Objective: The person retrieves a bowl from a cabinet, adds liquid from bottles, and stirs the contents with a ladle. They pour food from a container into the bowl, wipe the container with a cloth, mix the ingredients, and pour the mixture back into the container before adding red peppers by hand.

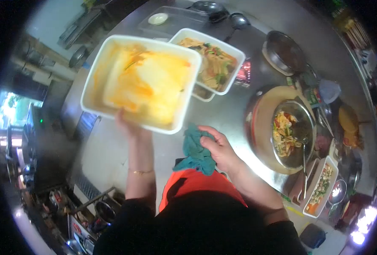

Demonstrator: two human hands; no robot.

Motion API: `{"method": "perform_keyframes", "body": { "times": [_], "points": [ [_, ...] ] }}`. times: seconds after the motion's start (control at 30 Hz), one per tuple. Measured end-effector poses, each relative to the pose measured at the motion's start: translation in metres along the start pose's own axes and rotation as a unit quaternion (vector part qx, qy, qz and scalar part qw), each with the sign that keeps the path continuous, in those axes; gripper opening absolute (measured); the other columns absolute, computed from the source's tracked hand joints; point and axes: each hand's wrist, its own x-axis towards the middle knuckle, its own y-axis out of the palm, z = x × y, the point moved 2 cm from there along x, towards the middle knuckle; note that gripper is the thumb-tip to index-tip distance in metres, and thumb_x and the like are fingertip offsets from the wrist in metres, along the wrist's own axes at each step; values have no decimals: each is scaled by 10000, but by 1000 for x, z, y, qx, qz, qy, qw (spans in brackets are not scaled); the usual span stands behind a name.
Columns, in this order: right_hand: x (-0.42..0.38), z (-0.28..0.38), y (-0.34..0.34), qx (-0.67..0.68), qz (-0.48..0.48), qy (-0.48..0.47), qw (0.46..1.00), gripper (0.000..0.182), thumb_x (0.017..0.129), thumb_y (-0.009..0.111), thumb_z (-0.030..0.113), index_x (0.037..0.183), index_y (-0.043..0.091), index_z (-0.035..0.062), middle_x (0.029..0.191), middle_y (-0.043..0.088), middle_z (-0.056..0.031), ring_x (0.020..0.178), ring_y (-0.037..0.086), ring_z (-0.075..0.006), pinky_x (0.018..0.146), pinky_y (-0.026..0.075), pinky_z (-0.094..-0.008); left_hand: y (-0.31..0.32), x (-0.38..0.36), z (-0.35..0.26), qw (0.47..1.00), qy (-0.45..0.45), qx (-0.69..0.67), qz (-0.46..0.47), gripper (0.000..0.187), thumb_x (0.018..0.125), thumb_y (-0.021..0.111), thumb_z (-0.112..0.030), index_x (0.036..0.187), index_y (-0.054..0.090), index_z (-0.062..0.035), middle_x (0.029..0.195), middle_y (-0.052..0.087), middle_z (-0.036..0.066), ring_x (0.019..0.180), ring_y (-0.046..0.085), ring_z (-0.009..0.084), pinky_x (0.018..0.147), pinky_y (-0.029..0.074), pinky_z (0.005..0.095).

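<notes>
Hands [216,146] pinching crumpled teal cloth [196,148] and the rim of a sauce-smeared, rounded-rectangular white tub [133,78].

A kitchen with a wide, shiny steel table [112,155] that spread beneath and beyond the left hand [129,125] and the right hand [218,146]. Far to the left of the left hand, a bright opening [18,106] let in white daylight, with a little greenery showing. Beyond that hand, up and to the left, stood a pale wall [54,21]. Well right of the right hand and lower down, a white-violet glare [366,223] shone. Dark, blurred edges hid the rest.
</notes>
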Motion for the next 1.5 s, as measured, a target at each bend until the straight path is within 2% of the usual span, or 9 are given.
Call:
{"method": "perform_keyframes", "body": {
  "times": [0.1, 0.23, 0.43, 0.67, 0.77, 1.03, 1.23, 1.37, 1.5],
  "points": [
    [1, 18, -51, -225, -104, -101, 964, 437, 941, 556, 141, 1358, 454, 57, 1235, 573, -132, 1109, 570, -210, 956, 455, -333, 20, -11, -16, 998, -27, 12, -60, 624, 800, 551, -265, 1380, 398, -95, 1357, 457, 136, 1238, 452, 334, 1051, 368, 538],
    [2, 16, -98, -625, -159, -213, 734, 558, 920, 566, 287, 1402, 406, 57, 1411, 383, -301, 1184, 516, -359, 998, 421, -411, 24, -14, -11, 998, -28, 36, -53, 633, 797, 553, -268, 1383, 392, -94, 1356, 454, 141, 1239, 452, 340, 1049, 372, 541],
    [-47, 45, -36, -86, -86, -229, 966, 751, 907, 591, 145, 1501, 138, 68, 1483, 300, -215, 1272, 439, -294, 962, 445, -357, 66, -57, 50, 991, -119, 57, 36, 552, 838, 526, -230, 1363, 427, -91, 1316, 499, 132, 1234, 467, 325, 1041, 384, 521],
    [-160, 77, -117, -103, -267, -385, 877, 700, 885, 493, 3, 1490, 150, 83, 1444, 326, -114, 1307, 340, -186, 1055, 319, -331, 113, -170, 145, 921, -311, -4, 234, 633, 885, 591, -402, 1396, 403, -80, 1390, 471, 97, 1275, 440, 276, 1091, 326, 468],
    [-267, 101, -181, -21, -378, -318, 869, 598, 865, 494, -18, 1432, 334, 86, 1249, 551, -75, 1082, 556, -156, 911, 472, -311, 127, -211, 169, 917, -274, 33, 288, 709, 869, 614, -459, 1404, 387, -53, 1408, 461, 77, 1305, 412, 264, 1107, 304, 449],
    [-539, 137, -372, -147, -533, -268, 789, 539, 840, 478, -39, 1375, 428, 5, 1240, 568, -113, 1105, 558, -177, 940, 442, -301, 149, -418, 290, 709, -377, 192, 564, 622, 860, 536, -83, 1425, 297, 23, 1414, 411, 131, 1310, 395, 214, 1095, 303, 361],
    [-598, 103, -477, -158, -527, -252, 796, 504, 849, 472, -36, 1352, 451, -18, 1284, 551, -124, 1165, 534, -189, 974, 413, -298, 151, -498, 352, 675, -543, 170, 469, 573, 896, 500, -74, 1423, 301, 31, 1398, 432, 125, 1293, 405, 190, 1086, 288, 344],
    [-599, 72, -536, -168, -512, -220, 813, 482, 880, 474, -11, 1361, 439, -30, 1327, 527, -143, 1199, 513, -208, 1001, 393, -306, 148, -509, 360, 680, -558, 178, 441, 510, 913, 488, -89, 1394, 351, 13, 1349, 483, 93, 1275, 417, 170, 1061, 308, 333],
    [-599, 80, -525, -298, -552, -292, 722, 463, 928, 472, 31, 1382, 408, -35, 1382, 479, -162, 1245, 478, -223, 1035, 362, -311, 147, -504, 346, 724, -463, 260, 440, 550, 911, 498, -67, 1424, 314, 3, 1381, 456, 118, 1256, 438, 185, 1037, 341, 324]
  ]
}}
